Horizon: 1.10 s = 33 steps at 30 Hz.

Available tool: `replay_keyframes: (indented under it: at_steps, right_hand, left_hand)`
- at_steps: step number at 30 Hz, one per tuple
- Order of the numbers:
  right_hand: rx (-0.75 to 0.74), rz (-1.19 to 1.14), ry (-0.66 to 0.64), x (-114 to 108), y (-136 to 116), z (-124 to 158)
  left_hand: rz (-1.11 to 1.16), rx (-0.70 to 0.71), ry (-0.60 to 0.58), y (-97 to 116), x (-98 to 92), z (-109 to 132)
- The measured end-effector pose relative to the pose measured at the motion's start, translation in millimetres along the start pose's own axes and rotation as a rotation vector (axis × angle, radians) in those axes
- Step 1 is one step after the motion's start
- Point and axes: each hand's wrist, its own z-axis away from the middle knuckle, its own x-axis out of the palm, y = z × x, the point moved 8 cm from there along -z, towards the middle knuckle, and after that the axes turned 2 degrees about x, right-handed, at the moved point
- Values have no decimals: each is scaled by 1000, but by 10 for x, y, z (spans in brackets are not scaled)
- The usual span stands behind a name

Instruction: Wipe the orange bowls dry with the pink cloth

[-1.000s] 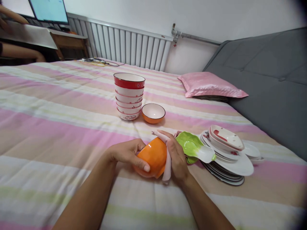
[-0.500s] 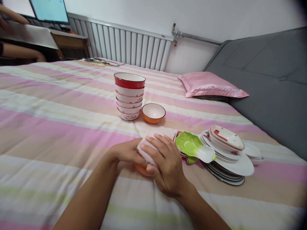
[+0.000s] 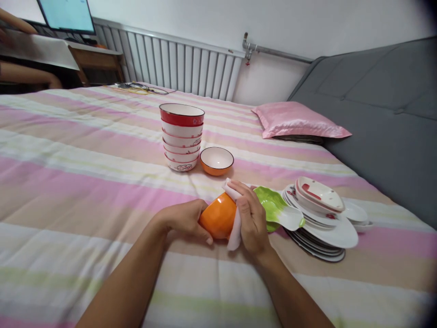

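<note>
Between my hands is an orange bowl [image 3: 218,216], tilted so that its glossy outside faces me. My left hand [image 3: 187,222] grips its left side, the thumb low along the wall. A white cloth or tissue [image 3: 235,234] lies against the bowl's right side, held under my right hand [image 3: 251,216], whose fingers are bent over it. Just beyond stands a second orange bowl [image 3: 217,160] with a white inside and dark rim. Beside that one rises a stack of white and red bowls [image 3: 181,143]. Close to my right hand lies a green leaf-shaped dish [image 3: 273,207].
Several stacked plates [image 3: 341,230] with small dishes [image 3: 321,195] on top lie at the right on the striped bed [image 3: 102,196]. Farther back are a pink pillow [image 3: 300,119], a grey headboard [image 3: 375,105], cables [image 3: 143,89] and a radiator [image 3: 170,59]. Another person's leg [image 3: 30,75] shows at the far left.
My right hand and the cloth have slid from the top of the orange bowl to its right side. The bowl's outside now shows, where cloth and fingers covered it.
</note>
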Motion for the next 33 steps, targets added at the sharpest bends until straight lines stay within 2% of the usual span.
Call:
replay_keyframes:
  at_steps: [3,7,10,13,15,18,22,24,29,33]
  right_hand:
    - [19,-15,7,-3,32,-2]
    - [51,-72,52,-26,90,2]
    - [98,-149,54,-20,155,8]
    - [121,-191,-2,21,152,19]
    - [67,-161,-50,47,61,27]
    - [-115,1,-125,99,-182,63]
    - [-399,291,-210,248,-511,189]
    - [-478,367,-225,311,-597,237]
    - [-483,404,-177,324,-571,224]
    - [-440,391,-134,279,-481,192]
  left_hand:
    - [-95,-53,15,-66,-16,-6]
    - [-90,-24,-9,-46,11,-14]
    - [-9,40,-23,39,37,-6]
    - [104,135,-49,164,63,29]
    - [170,160,-50,205,60,56]
    - [212,171,-30,214,37,78]
    - [144,227,97,234,-75,85]
    - [81,249,123,258,-94,86]
    - [49,252,110,264,-75,76]
    - [67,191,134,177,-91,70]
